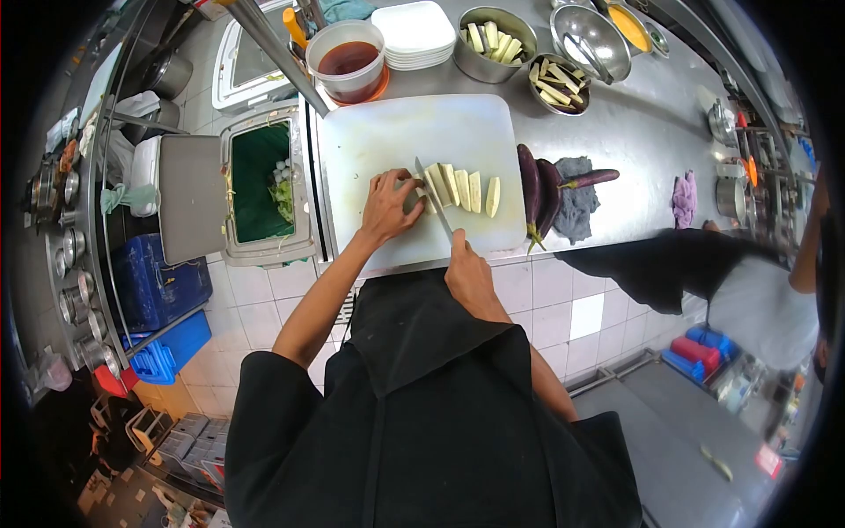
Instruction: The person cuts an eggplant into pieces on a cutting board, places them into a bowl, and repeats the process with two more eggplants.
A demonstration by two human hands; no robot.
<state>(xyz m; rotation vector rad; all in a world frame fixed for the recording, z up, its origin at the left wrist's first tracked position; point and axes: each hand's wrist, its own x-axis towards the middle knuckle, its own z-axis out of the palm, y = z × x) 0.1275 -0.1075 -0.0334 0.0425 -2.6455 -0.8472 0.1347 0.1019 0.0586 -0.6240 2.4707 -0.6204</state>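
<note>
A loose black short-sleeved top (pixel 440 440) with a pointed black collar flap (pixel 414 339).

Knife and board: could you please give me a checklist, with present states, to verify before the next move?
1. Right hand on the handle of the knife: ok.
2. Left hand well away from the blade: not ok, its fingers are very near.
3. Cut pieces on the board: ok, several stand apart in a row right of the blade.
4. Board secured against slipping: cannot tell, its underside is hidden.
5. Whole eggplants within reach: ok, probably; they lie just right of the board.
6. Bin open: ok, its green inside shows.
</note>
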